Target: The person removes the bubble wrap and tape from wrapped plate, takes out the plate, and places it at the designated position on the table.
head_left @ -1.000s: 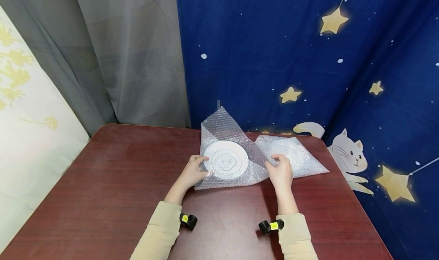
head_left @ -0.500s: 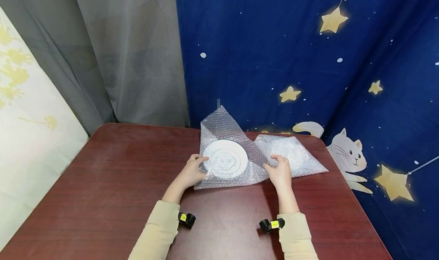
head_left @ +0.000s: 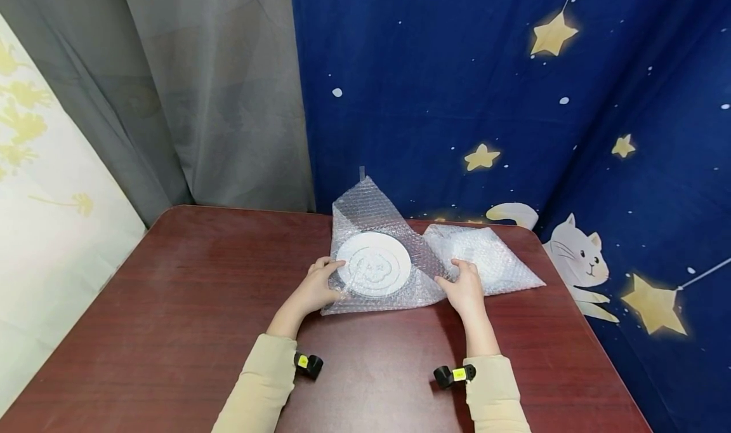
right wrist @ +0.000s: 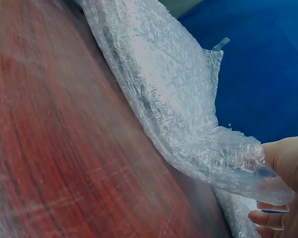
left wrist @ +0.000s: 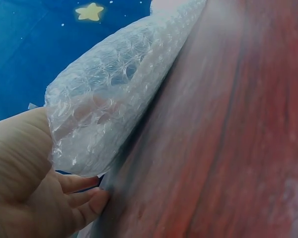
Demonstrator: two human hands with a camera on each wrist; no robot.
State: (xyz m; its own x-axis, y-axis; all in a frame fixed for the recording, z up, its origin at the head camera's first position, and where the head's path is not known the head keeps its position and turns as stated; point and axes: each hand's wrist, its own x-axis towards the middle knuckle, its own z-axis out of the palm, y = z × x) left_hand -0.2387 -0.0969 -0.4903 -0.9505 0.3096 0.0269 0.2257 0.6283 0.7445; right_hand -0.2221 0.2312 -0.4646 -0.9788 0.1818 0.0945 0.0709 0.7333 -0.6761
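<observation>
A white round plate (head_left: 388, 246) with ringed markings lies in a sheet of bubble wrap (head_left: 351, 305), partly folded over it. The wrap's far corner stands up in a point, with a strip of clear tape (head_left: 362, 173) at its tip. At the wrap's left edge, my left hand (head_left: 313, 290) holds the film between thumb and fingers; in the left wrist view the thumb shows blurred through the bubbles. My right hand (head_left: 465, 291) pinches the right-hand end of the same wrap (right wrist: 243, 163); its fingertips show below the film in the right wrist view.
Beside the right hand lies a second flat bubble-wrapped bundle (head_left: 502, 261), its contents blurred white. The dark red wooden table (head_left: 200, 306) ends at a rounded far edge. Behind it hang a grey curtain (head_left: 228, 103) and a blue star-patterned curtain (head_left: 400, 90).
Both hands keep their hold on the wrap. The plate, wrap and hands shift very slightly left in view, much as the background does.
</observation>
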